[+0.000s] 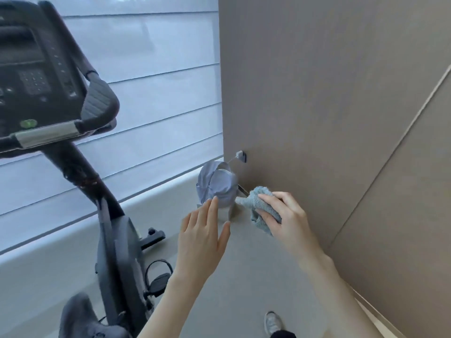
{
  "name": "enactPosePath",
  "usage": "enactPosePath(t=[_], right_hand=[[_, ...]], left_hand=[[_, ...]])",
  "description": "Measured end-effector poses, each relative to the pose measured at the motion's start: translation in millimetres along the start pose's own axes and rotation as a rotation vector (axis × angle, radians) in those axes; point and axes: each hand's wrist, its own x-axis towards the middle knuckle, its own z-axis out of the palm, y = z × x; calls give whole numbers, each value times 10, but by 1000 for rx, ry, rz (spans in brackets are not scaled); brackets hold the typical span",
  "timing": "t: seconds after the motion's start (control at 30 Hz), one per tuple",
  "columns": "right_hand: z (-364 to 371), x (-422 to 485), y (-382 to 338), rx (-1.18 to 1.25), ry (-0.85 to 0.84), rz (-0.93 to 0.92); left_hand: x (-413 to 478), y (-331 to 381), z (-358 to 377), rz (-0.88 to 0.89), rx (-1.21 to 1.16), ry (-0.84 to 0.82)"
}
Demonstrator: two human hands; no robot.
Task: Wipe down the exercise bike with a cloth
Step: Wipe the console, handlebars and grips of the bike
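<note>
The dark exercise bike fills the left of the head view, with its console at top left, a padded handlebar, a pedal and the seat at the bottom. My right hand grips a crumpled light-blue cloth, held in the air to the right of the bike. My left hand is held out flat with straight fingers and holds nothing, just left of the cloth. Neither hand touches the bike.
A small bin lined with a pale bag stands on the floor in the corner behind my hands. A brown wall runs along the right, a blind-covered window behind the bike. My shoe shows at the bottom.
</note>
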Motion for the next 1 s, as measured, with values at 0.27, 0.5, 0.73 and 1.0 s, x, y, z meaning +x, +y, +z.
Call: enactPosePath(t=[0.27,0.5,0.73,1.0], right_hand=[[671,1433,476,168,-231,-195],[1346,2453,727,293,-357,-318],[2289,3200,750,392,-433,-411],[3410,4306,568,417,-396,-445]], left_hand=[[984,-220,457,-310,141,51],[1752,-543,832,-529,161,90],[2367,-1218,1135,-622,249,137],[3379,-2340,1353,-585,319,178]])
